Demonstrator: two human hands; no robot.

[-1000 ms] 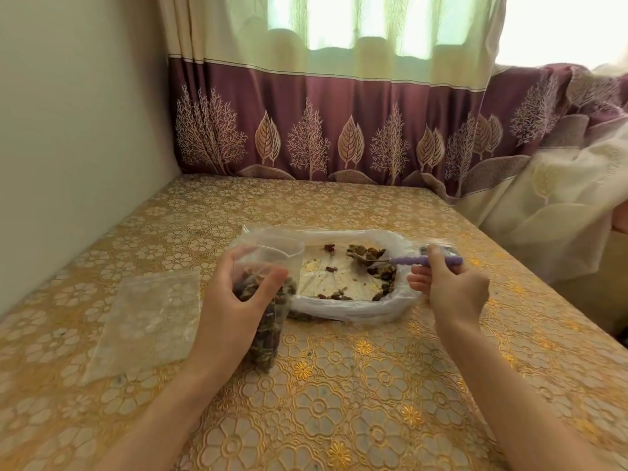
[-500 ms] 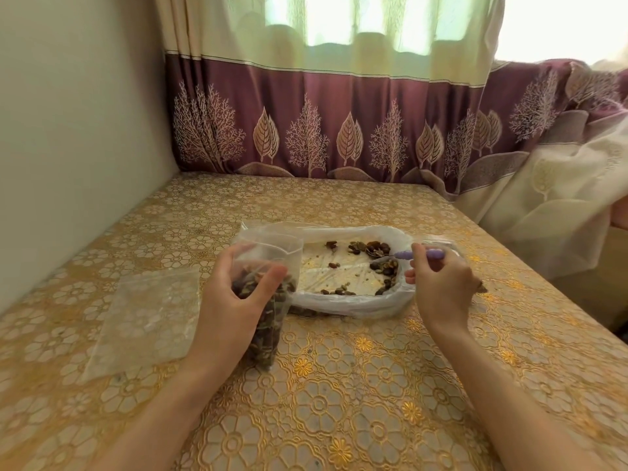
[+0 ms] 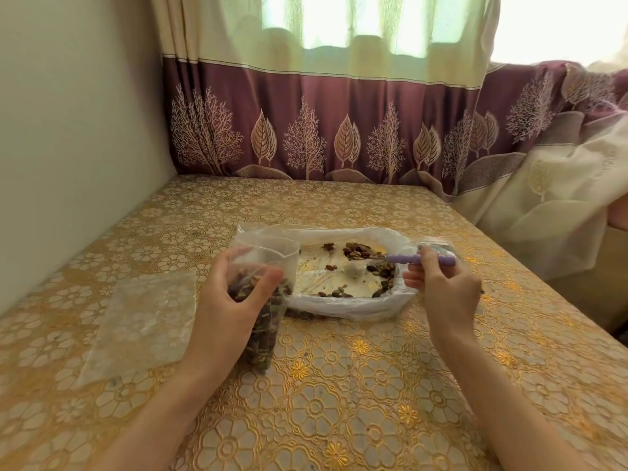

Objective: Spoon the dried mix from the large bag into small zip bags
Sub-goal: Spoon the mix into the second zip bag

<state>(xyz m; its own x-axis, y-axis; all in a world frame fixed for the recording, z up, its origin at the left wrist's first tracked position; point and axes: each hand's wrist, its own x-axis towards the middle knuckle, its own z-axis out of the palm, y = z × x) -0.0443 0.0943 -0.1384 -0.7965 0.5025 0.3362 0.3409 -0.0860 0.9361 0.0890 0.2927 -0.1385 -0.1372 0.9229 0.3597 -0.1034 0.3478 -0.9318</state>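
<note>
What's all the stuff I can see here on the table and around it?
Large bag: one, white plastic, lying open mid-table.
Dried mix: brown pieces, scattered in the large bag, more in the small zip bag.
Small zip bag: one, clear, part filled, upright left of the large bag.
Empty zip bag: one, clear, flat at left.
Spoon: one, purple handle, reaching into the large bag.
Tablecloth: gold floral.
Curtain: maroon and cream, behind.
Left hand: grips the small zip bag.
Right hand: holds the spoon.
</note>
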